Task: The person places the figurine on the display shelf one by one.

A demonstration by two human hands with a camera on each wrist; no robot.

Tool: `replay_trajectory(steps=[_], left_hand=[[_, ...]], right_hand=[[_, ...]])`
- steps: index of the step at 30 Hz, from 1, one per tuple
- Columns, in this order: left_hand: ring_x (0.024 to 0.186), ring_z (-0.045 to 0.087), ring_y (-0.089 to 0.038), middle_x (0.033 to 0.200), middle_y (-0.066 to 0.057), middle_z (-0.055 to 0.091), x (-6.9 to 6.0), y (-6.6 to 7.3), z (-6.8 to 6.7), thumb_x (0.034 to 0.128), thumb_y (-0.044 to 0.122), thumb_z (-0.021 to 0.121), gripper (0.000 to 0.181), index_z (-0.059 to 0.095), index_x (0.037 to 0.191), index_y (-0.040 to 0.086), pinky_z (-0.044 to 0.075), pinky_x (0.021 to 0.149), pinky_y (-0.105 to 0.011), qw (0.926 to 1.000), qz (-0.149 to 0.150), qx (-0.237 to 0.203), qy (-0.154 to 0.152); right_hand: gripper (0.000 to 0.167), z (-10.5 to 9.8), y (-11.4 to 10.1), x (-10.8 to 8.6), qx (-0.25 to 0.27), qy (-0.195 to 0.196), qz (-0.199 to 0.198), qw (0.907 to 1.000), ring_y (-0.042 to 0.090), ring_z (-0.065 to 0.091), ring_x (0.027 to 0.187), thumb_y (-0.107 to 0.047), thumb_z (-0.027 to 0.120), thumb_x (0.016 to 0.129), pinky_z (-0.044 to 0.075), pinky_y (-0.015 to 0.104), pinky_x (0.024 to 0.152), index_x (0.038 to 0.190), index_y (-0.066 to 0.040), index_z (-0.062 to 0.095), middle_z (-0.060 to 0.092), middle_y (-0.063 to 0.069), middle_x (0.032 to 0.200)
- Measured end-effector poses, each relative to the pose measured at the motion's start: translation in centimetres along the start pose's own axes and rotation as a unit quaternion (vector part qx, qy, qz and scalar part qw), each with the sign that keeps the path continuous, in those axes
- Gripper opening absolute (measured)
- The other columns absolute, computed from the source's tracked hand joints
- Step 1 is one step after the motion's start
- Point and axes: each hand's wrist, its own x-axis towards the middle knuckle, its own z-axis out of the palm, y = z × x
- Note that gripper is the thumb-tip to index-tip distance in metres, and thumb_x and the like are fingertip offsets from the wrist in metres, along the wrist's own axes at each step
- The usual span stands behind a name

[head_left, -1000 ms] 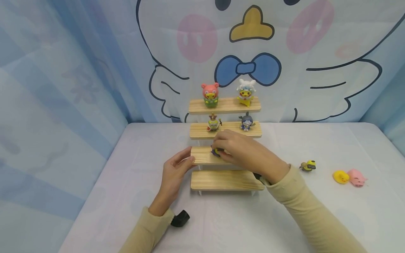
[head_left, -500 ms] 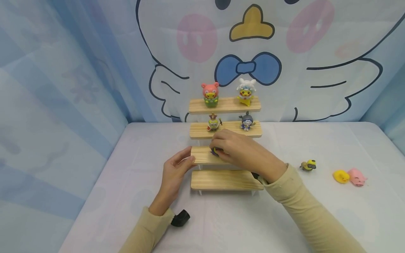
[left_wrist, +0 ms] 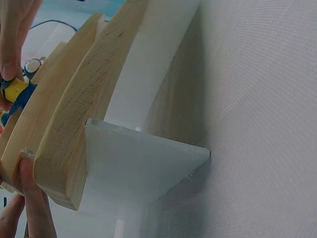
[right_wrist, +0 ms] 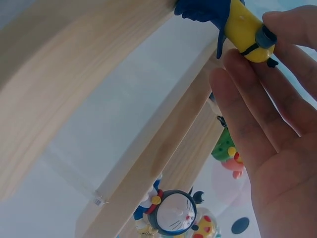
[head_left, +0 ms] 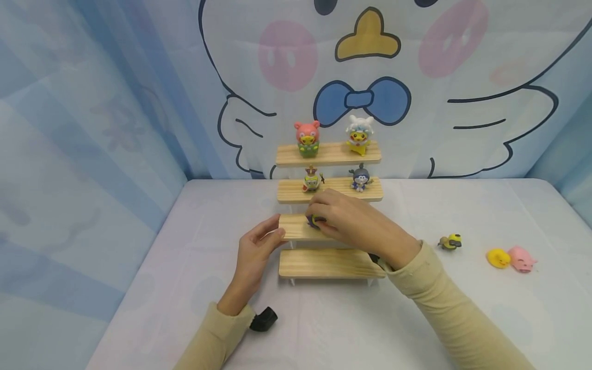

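My right hand (head_left: 351, 218) pinches a yellow toy figurine (right_wrist: 245, 32) with a dark blue lower part, by its head. In the right wrist view the thumb and fingertips hold its rounded yellow end, while the blue part meets the shelf. Most of the figurine is hidden behind the hand in the head view. With my left hand (head_left: 254, 249) I grip the left end of the third wooden shelf (head_left: 292, 228) from the top, thumb in front. That shelf belongs to a stepped display stand, whose lowest shelf (head_left: 330, 264) is just in front.
Behind are a pink-hooded figurine (head_left: 308, 140), a white-hooded one (head_left: 359, 136), a crowned one (head_left: 312, 181) and a grey-hooded one (head_left: 361, 179). On the table to the right lie a yellow-brown figurine (head_left: 450, 242), a yellow duck (head_left: 498, 258) and a pink pig (head_left: 522, 259).
My right hand has shifted very slightly left with the figurine over the third shelf. The left hand keeps its grip on the shelf end.
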Motion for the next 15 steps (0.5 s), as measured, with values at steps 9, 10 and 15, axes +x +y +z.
replay_trajectory(steps=[9, 10, 15], left_hand=[[0.1, 0.069, -0.013, 0.13, -0.019, 0.06, 0.03, -0.06, 0.03, 0.0944, 0.005, 0.067, 0.041, 0.059, 0.134, -0.001, 0.061, 0.089, -0.03, 1.0, 0.001, 0.004, 0.005], [0.1, 0.069, -0.013, 0.13, -0.019, 0.06, 0.03, -0.06, 0.05, 0.0944, 0.005, 0.067, 0.041, 0.059, 0.134, -0.001, 0.061, 0.089, -0.03, 1.0, 0.001, 0.004, 0.006], [0.1, 0.069, -0.013, 0.13, -0.019, 0.06, 0.04, -0.02, 0.11, 0.0945, 0.004, 0.066, 0.041, 0.059, 0.134, -0.001, 0.061, 0.089, -0.029, 1.0, 0.0, 0.006, 0.008]], right_hand=[[0.026, -0.34, -0.21, -0.36, 0.005, -0.001, 0.0, 1.0, 0.017, 0.06, 0.106, -0.006, 0.077, 0.086, 0.058, 0.029, 0.089, 0.112, -0.006, 0.071, 0.065, 0.004, 0.115], [0.026, -0.4, -0.23, -0.41, 0.005, 0.002, -0.002, 1.0, 0.017, 0.06, 0.106, -0.006, 0.077, 0.086, 0.058, 0.03, 0.089, 0.112, -0.006, 0.071, 0.065, 0.005, 0.115], [0.031, -0.76, -0.3, -0.71, 0.001, 0.01, -0.005, 0.9999, 0.019, 0.059, 0.11, -0.006, 0.077, 0.086, 0.058, 0.031, 0.093, 0.117, -0.004, 0.069, 0.064, 0.007, 0.118]])
